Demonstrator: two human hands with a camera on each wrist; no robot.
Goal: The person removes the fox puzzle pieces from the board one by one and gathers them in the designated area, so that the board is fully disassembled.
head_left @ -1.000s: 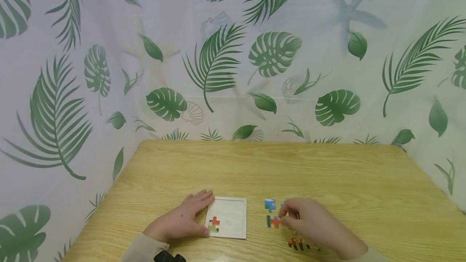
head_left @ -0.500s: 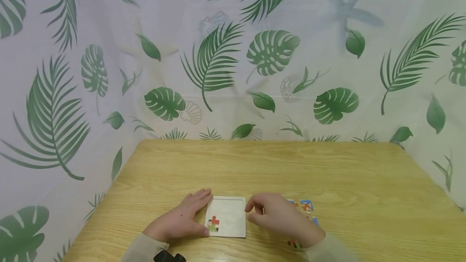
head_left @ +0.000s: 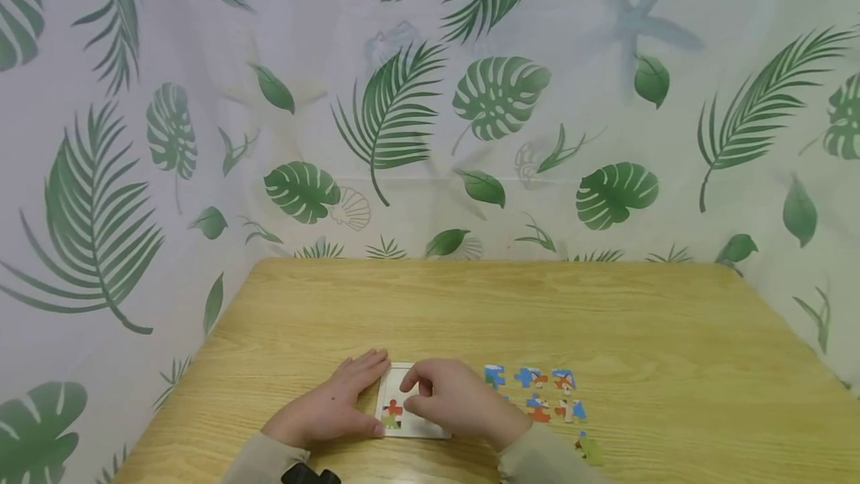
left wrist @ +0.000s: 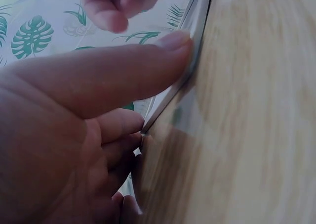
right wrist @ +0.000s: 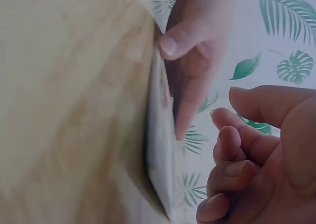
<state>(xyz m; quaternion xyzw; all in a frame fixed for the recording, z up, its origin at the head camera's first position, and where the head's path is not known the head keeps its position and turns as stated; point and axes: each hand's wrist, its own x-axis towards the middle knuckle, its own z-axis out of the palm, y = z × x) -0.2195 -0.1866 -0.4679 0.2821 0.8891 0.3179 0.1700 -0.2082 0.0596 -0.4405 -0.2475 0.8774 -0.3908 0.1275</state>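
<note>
A shallow white puzzle tray (head_left: 398, 378) lies on the table; a red jigsaw piece (head_left: 393, 407) and a green jigsaw piece (head_left: 390, 422) sit in its lower left corner. My left hand (head_left: 336, 403) rests along the tray's left side, fingers straight, thumb touching the near corner. Over the tray's right part hovers my right hand (head_left: 460, 400), its fingers bent. The right wrist view shows thumb (right wrist: 256, 100) and index fingertip apart, nothing visible between them. In that view the tray (right wrist: 160, 135) is edge-on. The right hand covers much of the tray in the head view.
Several loose jigsaw pieces (head_left: 527, 377) lie in rows to the tray's right, with a green piece (head_left: 587, 448) nearer me. My right forearm hides part of that area. A leaf-patterned cloth (head_left: 416, 133) hangs behind the wooden table (head_left: 510, 305).
My right hand has moved left from the loose pieces to above the tray, uncovering several of those pieces. My left hand stays by the tray.
</note>
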